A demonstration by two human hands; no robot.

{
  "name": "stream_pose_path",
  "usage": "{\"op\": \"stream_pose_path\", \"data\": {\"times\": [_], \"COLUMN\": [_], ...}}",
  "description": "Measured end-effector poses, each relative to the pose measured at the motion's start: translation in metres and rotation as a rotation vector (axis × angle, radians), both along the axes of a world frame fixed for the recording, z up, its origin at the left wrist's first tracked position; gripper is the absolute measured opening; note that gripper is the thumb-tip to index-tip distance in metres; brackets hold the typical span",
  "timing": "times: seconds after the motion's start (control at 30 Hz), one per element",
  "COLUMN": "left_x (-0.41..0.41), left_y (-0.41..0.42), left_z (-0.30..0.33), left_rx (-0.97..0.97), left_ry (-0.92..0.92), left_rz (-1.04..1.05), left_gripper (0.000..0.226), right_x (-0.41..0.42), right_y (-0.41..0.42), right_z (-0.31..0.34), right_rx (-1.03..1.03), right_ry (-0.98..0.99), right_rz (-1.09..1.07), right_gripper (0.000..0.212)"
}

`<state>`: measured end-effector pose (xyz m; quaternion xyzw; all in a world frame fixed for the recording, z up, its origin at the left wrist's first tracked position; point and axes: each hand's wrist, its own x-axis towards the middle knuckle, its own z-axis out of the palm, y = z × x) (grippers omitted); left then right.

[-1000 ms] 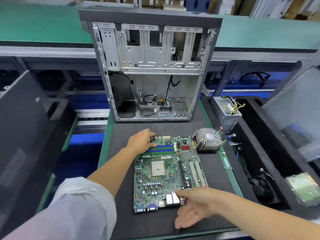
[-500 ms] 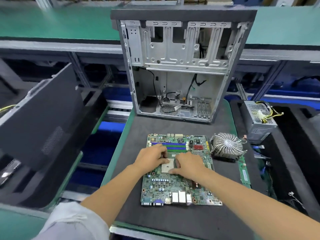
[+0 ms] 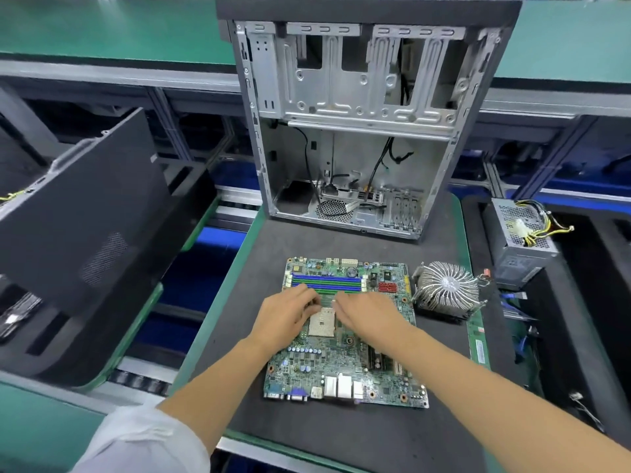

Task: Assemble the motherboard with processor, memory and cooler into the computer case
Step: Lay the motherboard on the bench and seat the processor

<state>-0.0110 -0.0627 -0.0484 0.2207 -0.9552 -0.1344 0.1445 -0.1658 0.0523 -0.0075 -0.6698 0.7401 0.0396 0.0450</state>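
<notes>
Left hand (image 3: 286, 314) and right hand (image 3: 370, 312) lie flat-fingered on the motherboard (image 3: 345, 336), gripping nothing, flanking the processor socket (image 3: 322, 324); memory slots (image 3: 326, 283) just beyond their fingertips; cooler (image 3: 445, 290) right of the right hand.

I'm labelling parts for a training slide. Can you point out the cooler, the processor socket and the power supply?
cooler (image 3: 447, 290): head view, hub of the fins.
processor socket (image 3: 321, 325): head view, its pale centre.
power supply (image 3: 520, 264): head view, its grey side.
</notes>
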Motion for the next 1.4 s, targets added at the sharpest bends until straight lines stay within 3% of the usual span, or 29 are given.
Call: {"op": "stream_pose_path", "data": {"times": [0.3,0.57,0.67,0.73,0.83,0.97,1.07,1.13,1.17,1.27,1.33,1.4], "left_x": [-0.002,-0.001,-0.002,-0.003,-0.003,-0.002,-0.006,-0.012,-0.015,-0.018,-0.018,-0.021], "left_y": [-0.005,-0.005,-0.007,-0.009,-0.013,-0.018,-0.013,-0.010,-0.009,-0.007,-0.004,0.000], "left_z": [-0.005,0.001,0.004,0.007,0.012,0.020,0.029,0.038,0.043,0.055,0.055,0.051], "left_rx": [0.000,0.013,0.031,0.087,0.195,0.318,0.533,0.773,1.008,1.821,2.051,2.148], "left_ry": [0.028,-0.016,-0.051,-0.066,-0.069,-0.028,0.033,0.001,0.025,0.357,0.527,0.693], "left_rz": [-0.038,-0.047,-0.051,-0.044,-0.043,-0.061,0.023,0.068,0.070,0.114,0.139,0.147], "left_gripper": [0.007,0.012,0.013,0.013,0.014,0.013,0.019,0.032,0.036,0.031,0.044,0.044], "right_x": [-0.003,0.001,0.001,-0.002,-0.005,-0.004,-0.004,-0.002,-0.001,0.005,0.010,0.017], "right_y": [-0.014,-0.013,-0.008,-0.004,-0.008,-0.012,-0.012,-0.016,-0.019,-0.025,-0.027,-0.029], "right_z": [-0.015,-0.018,-0.015,-0.013,-0.007,0.000,0.008,0.020,0.027,0.036,0.034,0.031], "right_rx": [-0.079,-0.081,-0.126,-0.103,0.024,0.035,0.012,-0.076,-0.108,-0.109,-0.171,-0.257], "right_ry": [-0.088,-0.113,-0.207,-0.247,-0.136,-0.065,-0.154,-0.463,-0.627,-0.785,-0.768,-0.762], "right_rz": [-0.159,-0.156,-0.118,-0.037,0.077,0.118,0.097,-0.002,-0.047,-0.135,-0.211,-0.276], "right_gripper": [0.031,0.031,0.033,0.046,0.076,0.071,0.067,0.067,0.068,0.065,0.057,0.046]}}
